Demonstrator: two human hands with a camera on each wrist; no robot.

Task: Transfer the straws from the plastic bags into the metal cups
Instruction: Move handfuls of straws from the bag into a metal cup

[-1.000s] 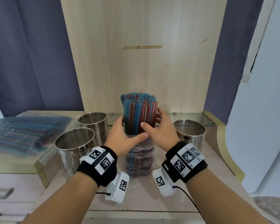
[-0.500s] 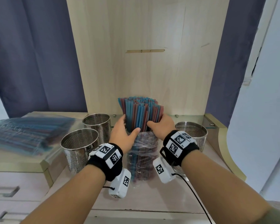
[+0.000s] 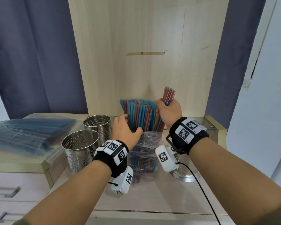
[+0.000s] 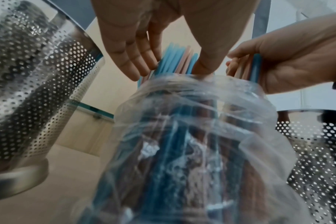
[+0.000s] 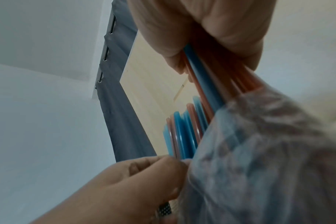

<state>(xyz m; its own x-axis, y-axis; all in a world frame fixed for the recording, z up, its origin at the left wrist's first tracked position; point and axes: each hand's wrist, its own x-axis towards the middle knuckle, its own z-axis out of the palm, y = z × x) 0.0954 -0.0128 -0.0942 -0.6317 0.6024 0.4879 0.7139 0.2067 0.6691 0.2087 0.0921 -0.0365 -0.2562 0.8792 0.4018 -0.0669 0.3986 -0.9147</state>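
Pale wood makes up the back panel (image 3: 146, 46) and the desk top (image 3: 152, 197), with dark blue curtains (image 3: 31, 54) on either side and a white wall at the right; an upright clear plastic bag (image 3: 143, 153) stands on the desk between the forearms, its lower part full of blue and red straws (image 3: 139, 114) whose upper ends fan out above its mouth; the left hand (image 3: 125, 132) is at the bag's mouth with fingers fairly straight against the left side of the bundle and the thumb reaching across the front, resting on the straws rather than closed round them; the right hand (image 3: 168, 112) is raised at the bundle's right side, fingers and thumb curled tight round a small handful of straws (image 3: 169, 95) that stick up above the rest, their lower ends running down into the bag; two perforated metal cups (image 3: 81, 148) stand just left of the bag, one behind the other, and look empty from the head view; a third perforated cup (image 3: 185, 174) sits just right of the bag, mostly hidden behind the right wrist; on a raised side surface at far left lies a flat sealed bag of straws (image 3: 26, 135), blurred
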